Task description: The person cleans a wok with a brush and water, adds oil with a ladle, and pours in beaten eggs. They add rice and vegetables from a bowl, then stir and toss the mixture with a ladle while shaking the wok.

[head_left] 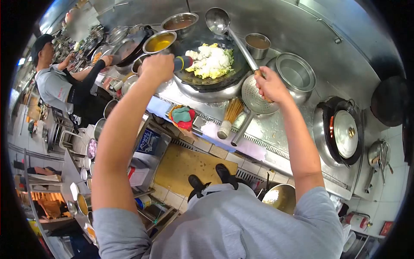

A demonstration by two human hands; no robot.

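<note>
My left hand (158,68) clasps a dark, red-ended cylinder (180,64); my right hand (271,87) encloses a long-handled steel ladle (239,44); steady wrists serve best.

Right grip (271,85) holds a ladle (238,42) — wok (239,64) bears yellow-white food (211,61).

Just left of centre in the frame, below the counter, a box (147,143) has a dark blue face with pale capitals set at a slant: the upper line reads "ROYAL", and the shorter line under it looks like "ACE". Smaller print around those words is too fine to make out. At the upper left, a co-worker's grey shirt (57,88) carries a small red mark on it, too tiny to read. At the lower right, the pale label on a red extinguisher (357,220) and the face of a red sign (386,228) are both illegible.
</note>
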